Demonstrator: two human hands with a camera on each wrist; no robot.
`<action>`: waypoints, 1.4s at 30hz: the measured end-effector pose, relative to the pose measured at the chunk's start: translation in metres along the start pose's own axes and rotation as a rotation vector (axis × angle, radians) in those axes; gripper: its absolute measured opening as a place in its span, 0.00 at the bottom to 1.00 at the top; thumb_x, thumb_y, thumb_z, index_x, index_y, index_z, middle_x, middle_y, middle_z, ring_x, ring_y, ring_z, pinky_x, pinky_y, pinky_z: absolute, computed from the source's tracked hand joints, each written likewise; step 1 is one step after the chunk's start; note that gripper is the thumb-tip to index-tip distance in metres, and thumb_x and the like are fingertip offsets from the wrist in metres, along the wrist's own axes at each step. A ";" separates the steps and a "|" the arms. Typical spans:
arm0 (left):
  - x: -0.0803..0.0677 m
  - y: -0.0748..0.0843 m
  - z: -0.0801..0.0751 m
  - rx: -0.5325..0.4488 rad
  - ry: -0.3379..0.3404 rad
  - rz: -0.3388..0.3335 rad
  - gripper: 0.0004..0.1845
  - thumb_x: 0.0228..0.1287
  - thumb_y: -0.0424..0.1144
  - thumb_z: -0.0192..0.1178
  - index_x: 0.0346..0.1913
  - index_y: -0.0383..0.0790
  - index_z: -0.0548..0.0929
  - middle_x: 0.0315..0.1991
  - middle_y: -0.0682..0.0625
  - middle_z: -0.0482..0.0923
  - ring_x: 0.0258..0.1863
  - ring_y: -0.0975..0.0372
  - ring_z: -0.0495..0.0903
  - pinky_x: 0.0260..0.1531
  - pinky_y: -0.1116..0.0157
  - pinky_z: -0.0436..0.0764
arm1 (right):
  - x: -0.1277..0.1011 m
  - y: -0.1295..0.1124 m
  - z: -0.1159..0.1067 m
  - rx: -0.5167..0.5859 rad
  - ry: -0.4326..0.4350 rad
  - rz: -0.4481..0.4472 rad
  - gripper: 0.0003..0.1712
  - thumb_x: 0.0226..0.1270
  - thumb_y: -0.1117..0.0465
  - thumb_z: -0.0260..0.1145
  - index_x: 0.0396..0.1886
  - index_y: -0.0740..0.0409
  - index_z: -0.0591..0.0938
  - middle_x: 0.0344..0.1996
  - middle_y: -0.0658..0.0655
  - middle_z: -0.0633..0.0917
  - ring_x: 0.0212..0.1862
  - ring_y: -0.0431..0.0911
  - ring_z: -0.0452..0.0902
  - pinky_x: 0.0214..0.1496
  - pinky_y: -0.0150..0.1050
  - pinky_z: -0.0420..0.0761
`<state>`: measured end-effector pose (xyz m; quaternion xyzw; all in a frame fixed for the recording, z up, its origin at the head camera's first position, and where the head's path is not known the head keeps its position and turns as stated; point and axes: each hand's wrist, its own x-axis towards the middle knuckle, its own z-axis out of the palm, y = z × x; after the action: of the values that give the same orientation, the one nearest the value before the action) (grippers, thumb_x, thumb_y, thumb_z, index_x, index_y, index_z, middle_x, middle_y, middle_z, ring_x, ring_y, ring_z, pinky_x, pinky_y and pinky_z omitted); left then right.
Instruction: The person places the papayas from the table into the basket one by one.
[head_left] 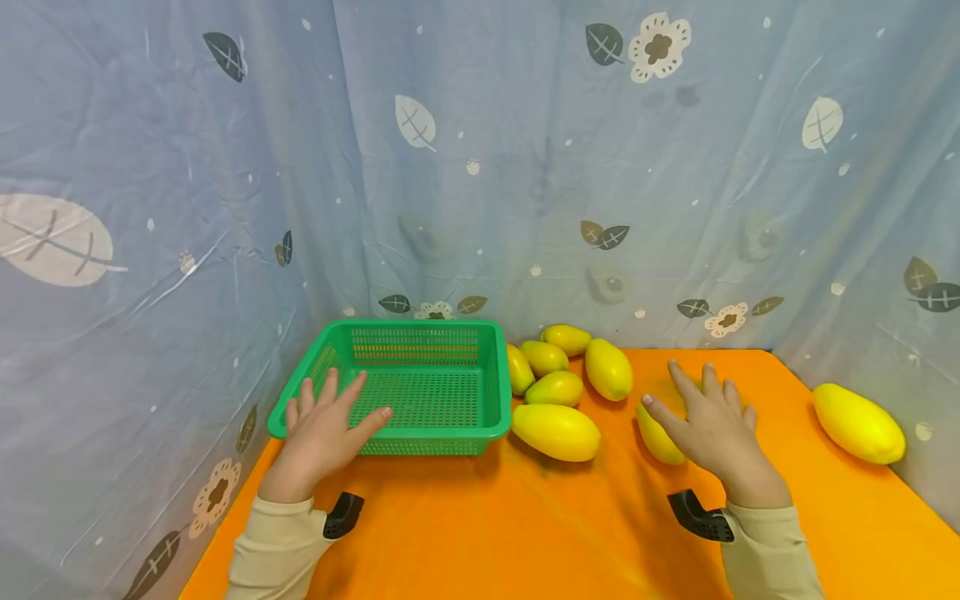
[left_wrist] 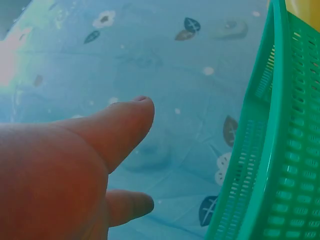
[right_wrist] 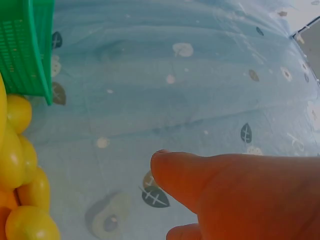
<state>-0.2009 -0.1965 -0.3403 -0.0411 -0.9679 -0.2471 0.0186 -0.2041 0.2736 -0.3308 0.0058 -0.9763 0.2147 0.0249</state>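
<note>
A green perforated basket (head_left: 420, 333) stands empty on the orange table (head_left: 525, 533), also seen in the left wrist view as a green basket wall (left_wrist: 280, 150). My left hand (head_left: 330, 421) hovers flat over its near left corner, fingers spread, holding nothing. To the right lie several yellow-green mangoes (head_left: 557, 431). My right hand (head_left: 708, 417) lies open over one mango (head_left: 658, 440), covering part of it; its fingers are straight. The right wrist view shows mangoes (right_wrist: 20, 150) at the left edge.
One more mango (head_left: 858, 423) lies apart at the far right near the curtain. A blue curtain (head_left: 480, 167) with leaf and flower prints encloses the table on three sides. Bare orange tabletop stretches between my forearms.
</note>
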 end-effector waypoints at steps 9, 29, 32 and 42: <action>0.005 0.001 0.014 0.034 0.051 0.027 0.42 0.73 0.64 0.53 0.79 0.42 0.61 0.80 0.27 0.44 0.78 0.26 0.33 0.69 0.25 0.35 | 0.001 0.001 -0.001 -0.029 0.005 -0.001 0.54 0.75 0.27 0.46 0.83 0.60 0.49 0.75 0.86 0.39 0.72 0.88 0.33 0.63 0.86 0.37; 0.014 -0.022 0.104 0.277 0.616 0.335 0.26 0.56 0.60 0.71 0.43 0.38 0.85 0.35 0.38 0.80 0.38 0.40 0.73 0.59 0.35 0.65 | 0.006 0.004 -0.005 -0.043 -0.002 -0.035 0.52 0.77 0.28 0.43 0.83 0.60 0.48 0.74 0.87 0.44 0.70 0.87 0.40 0.62 0.85 0.42; 0.014 -0.022 0.103 0.274 0.627 0.343 0.26 0.55 0.59 0.71 0.43 0.39 0.85 0.36 0.37 0.80 0.37 0.40 0.72 0.59 0.35 0.66 | 0.005 0.005 -0.008 -0.033 0.001 -0.032 0.52 0.76 0.27 0.43 0.83 0.59 0.48 0.74 0.86 0.45 0.71 0.87 0.41 0.63 0.84 0.42; 0.013 -0.023 0.102 0.291 0.634 0.351 0.26 0.54 0.59 0.73 0.42 0.38 0.85 0.33 0.38 0.78 0.33 0.41 0.71 0.52 0.40 0.67 | 0.005 0.005 -0.012 0.010 -0.025 -0.010 0.52 0.77 0.28 0.43 0.83 0.58 0.47 0.75 0.85 0.44 0.73 0.86 0.39 0.65 0.83 0.43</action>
<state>-0.2177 -0.1666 -0.4396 -0.1249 -0.9174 -0.1007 0.3642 -0.2089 0.2833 -0.3214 0.0134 -0.9755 0.2192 0.0135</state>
